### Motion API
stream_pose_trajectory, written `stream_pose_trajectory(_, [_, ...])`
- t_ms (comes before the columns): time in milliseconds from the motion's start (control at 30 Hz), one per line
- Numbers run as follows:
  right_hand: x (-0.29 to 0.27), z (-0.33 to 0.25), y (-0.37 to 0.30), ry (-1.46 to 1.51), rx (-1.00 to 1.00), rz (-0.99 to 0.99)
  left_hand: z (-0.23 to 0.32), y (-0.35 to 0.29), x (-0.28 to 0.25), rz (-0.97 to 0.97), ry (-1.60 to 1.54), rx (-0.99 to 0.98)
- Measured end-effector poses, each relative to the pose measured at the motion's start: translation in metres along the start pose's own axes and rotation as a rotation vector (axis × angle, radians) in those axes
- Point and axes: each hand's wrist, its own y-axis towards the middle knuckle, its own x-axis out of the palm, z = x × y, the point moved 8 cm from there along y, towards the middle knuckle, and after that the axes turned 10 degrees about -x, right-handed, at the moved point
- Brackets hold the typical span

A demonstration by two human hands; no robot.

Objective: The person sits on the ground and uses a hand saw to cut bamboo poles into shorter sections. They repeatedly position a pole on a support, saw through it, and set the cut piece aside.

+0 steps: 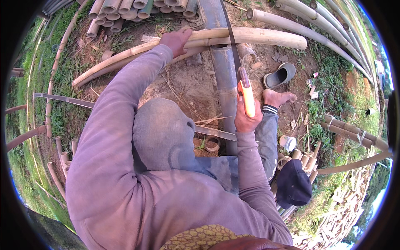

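My right hand [247, 118] is closed around the orange-and-yellow handle of a handsaw [248, 100]. Its long dark blade points away from me and crosses a pale bamboo pole [266, 37]. Whether the teeth have entered the bamboo cannot be made out. To the left of the blade, my left hand [175, 42] rests over the pole with its fingers wrapped round it. Another bamboo length [121, 66] lies right alongside under the same hand. Both cross a thick grey bamboo log [225, 79] that runs away from me.
Cut bamboo tubes [125, 9] are stacked at the far left; long poles [300, 26] lie far right. A grey clog [279, 75] sits near my bare foot [278, 98]. Closer in are a white cup [287, 143], a dark cap [294, 183] and a flat metal strip [214, 132].
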Motion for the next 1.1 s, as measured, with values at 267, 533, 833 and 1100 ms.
stream_pose_trajectory(267, [0.017, -0.008, 0.018, 0.03, -0.069, 0.05, -0.026, -0.021, -0.009, 0.328, -0.115, 0.105])
stream_pose_trajectory(533, [0.019, -0.002, 0.011, 0.147, 0.061, 0.007, -0.005, -0.13, -0.018, 0.276, -0.182, 0.24])
stream_pose_trajectory(833, [0.013, -0.006, 0.011, 0.145, 0.043, -0.083, -0.051, -0.021, -0.003, -0.029, -0.134, -0.1])
stream_pose_trajectory(1100, [0.001, -0.039, -0.02, 0.011, -0.056, -0.107, -0.054, -0.037, 0.005, -0.008, -0.134, -0.086])
